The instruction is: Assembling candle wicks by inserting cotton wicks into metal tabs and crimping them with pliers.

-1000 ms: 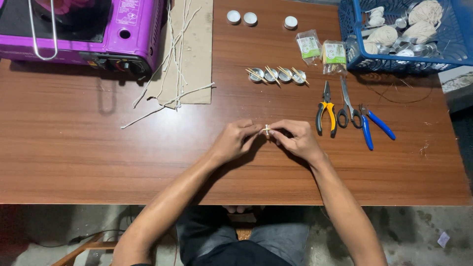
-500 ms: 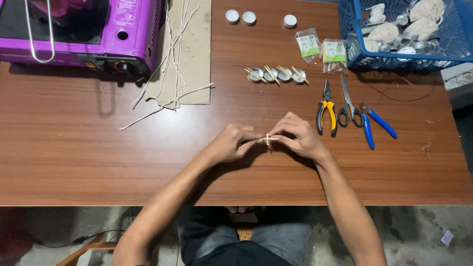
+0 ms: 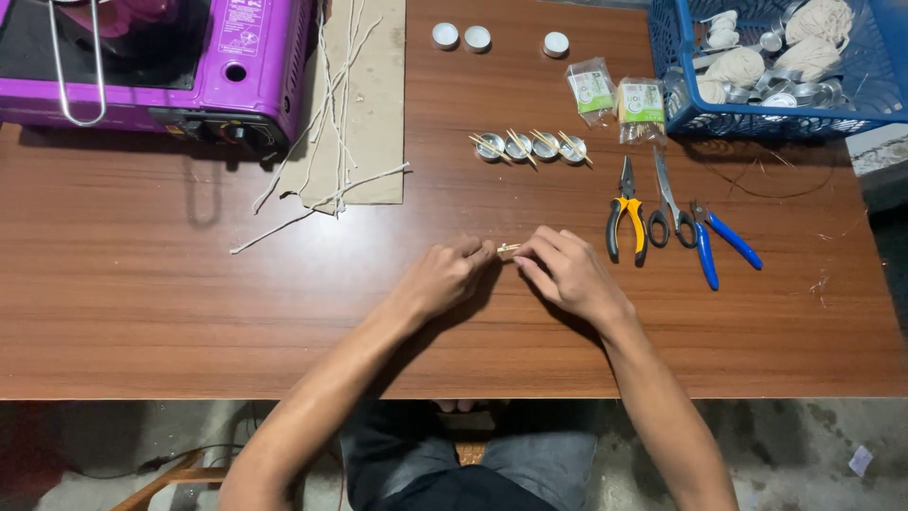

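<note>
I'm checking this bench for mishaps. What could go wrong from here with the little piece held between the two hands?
The small pale piece is pinched only at the fingertips of the left hand and right hand; it might slip onto the wooden table. The yellow-handled pliers, scissors and blue-handled cutters lie beside the right hand, so a sideways move could knock them.

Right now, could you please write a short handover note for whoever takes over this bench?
Left hand and right hand pinch one small stick piece between their fingertips, over the wooden table.
Four metal cups with sticks across them sit in a row beyond the hands; three white cups lie farther back.
Pliers, scissors and cutters lie by the right hand.
Done: four cups fitted. Left: the held piece is unplaced.
</note>
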